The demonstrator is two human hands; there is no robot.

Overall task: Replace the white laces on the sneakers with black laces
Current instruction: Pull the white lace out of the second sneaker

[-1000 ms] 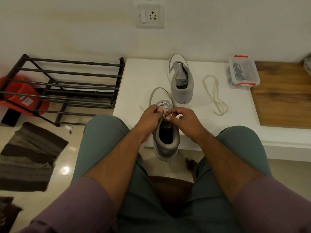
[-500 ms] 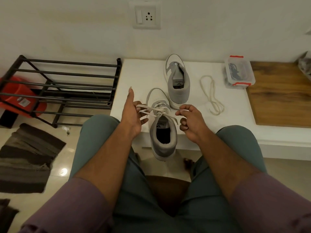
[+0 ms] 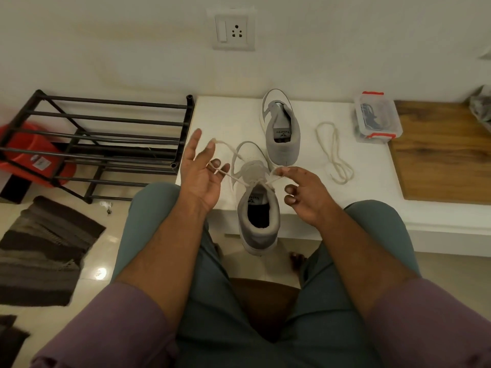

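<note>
Hands wider, limp lace perhaps taut.

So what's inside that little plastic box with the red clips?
Through the clear plastic box something dark and stringy shows, maybe black laces. The lid is on, and it's too blurry to be sure what they are.
</note>
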